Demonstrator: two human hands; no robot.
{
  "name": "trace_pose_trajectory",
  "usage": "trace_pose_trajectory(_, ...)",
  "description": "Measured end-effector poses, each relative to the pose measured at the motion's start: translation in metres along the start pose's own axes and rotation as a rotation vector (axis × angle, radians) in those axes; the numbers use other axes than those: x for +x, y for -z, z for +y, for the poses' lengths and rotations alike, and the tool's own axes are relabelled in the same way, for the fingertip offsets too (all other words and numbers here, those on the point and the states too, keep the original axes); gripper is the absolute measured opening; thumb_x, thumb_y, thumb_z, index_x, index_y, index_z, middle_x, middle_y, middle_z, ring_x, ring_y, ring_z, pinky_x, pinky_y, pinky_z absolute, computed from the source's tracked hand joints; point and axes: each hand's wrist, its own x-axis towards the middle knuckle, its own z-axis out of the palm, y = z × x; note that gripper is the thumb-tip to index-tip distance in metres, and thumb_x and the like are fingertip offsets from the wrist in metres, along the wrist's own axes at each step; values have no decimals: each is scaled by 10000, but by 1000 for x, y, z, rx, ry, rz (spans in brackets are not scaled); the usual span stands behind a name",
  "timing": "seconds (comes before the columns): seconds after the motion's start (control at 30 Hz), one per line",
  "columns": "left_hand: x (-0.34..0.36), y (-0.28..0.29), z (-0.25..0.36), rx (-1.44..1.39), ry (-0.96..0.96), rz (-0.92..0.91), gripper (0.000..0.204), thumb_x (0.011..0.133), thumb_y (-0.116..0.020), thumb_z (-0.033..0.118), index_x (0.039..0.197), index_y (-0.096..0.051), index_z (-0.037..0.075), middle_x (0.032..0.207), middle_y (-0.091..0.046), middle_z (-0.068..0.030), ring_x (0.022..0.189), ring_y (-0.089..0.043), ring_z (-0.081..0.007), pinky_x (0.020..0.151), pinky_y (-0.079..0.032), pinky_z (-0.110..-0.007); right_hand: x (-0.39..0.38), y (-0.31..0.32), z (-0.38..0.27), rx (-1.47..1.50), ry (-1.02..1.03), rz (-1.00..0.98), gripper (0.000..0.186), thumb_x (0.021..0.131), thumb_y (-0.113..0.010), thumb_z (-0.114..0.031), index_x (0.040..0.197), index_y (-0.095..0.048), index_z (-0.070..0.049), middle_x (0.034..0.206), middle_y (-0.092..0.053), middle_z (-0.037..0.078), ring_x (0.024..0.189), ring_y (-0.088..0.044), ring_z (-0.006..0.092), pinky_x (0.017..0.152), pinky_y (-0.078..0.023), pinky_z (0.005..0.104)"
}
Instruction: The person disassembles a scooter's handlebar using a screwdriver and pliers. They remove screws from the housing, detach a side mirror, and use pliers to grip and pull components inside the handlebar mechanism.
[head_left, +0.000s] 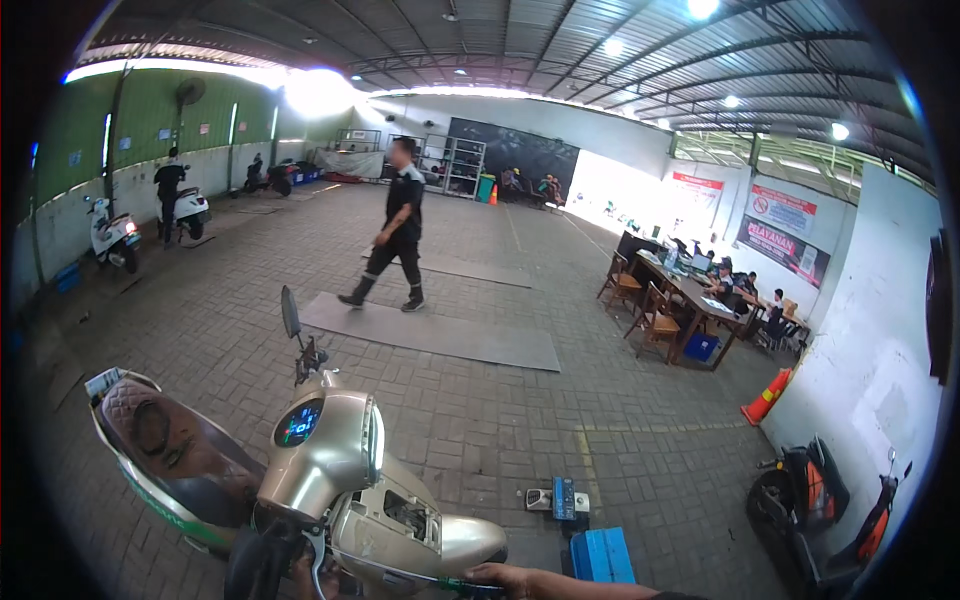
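Observation:
A gold electric scooter [320,450] stands just in front of me, its display lit and its brown quilted seat [175,440] to the left. An opening shows in its front body panel [405,515]. At the lower edge my right hand [500,577] is closed around the green handle of a screwdriver [455,583]. The thin shaft runs left along the lower front of the scooter; where its tip ends I cannot make out. My left hand [305,572] is by the handlebar, partly behind the silver brake lever [319,560], and most of its fingers are hidden.
On the brick floor right of the scooter are a blue toolbox [603,556] and a blue-and-grey device [560,500]. An orange scooter [815,500] and a traffic cone [768,398] stand along the right wall. A person [400,225] walks past flat mats [440,335]; others sit around tables [690,290].

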Motion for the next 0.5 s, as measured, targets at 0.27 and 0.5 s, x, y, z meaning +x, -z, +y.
trace_pose_trajectory(0.27,5,-1,0,-4,0,26,174,894,-423,200,925,-543,78,576,-483,9,417,-418,-115,375,-380,-262,4,-16,11,-1510,547,476,425,839,-570,-288,1229,-510,-133,1006,-588,178,927,-588,267,790,-458,385)
trace_pose_trajectory(0.5,6,4,0,-7,3,5,179,893,-421,202,929,-544,77,582,-487,10,416,-418,-115,370,-380,-261,21,30,20,-131,-39,-134,389,898,-534,-345,1224,-519,-133,820,-568,-23,664,-527,83,503,-403,217)
